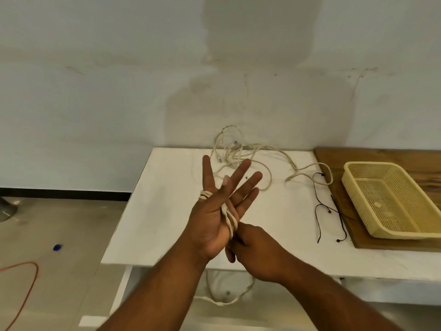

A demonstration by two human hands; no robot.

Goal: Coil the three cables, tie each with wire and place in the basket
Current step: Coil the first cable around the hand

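My left hand [216, 211] is held up over the white table [152, 223], palm toward me, fingers spread straight. A cream cable [229, 219] is wound in several turns across its palm and round the base of the thumb. My right hand [256, 250] sits just below the left palm, its fingers curled round the cable's lower run. A slack length of this cable hangs below the table edge [229, 299]. More cream cables [241, 156] lie tangled at the table's back. Thin black tie wires [330, 209] lie to the right.
A yellow plastic basket [391, 201] rests on a wooden board [338, 199] at the right end of the table. An orange cord [26, 290] and a small blue object [57, 247] lie on the floor at left. A wall stands behind the table.
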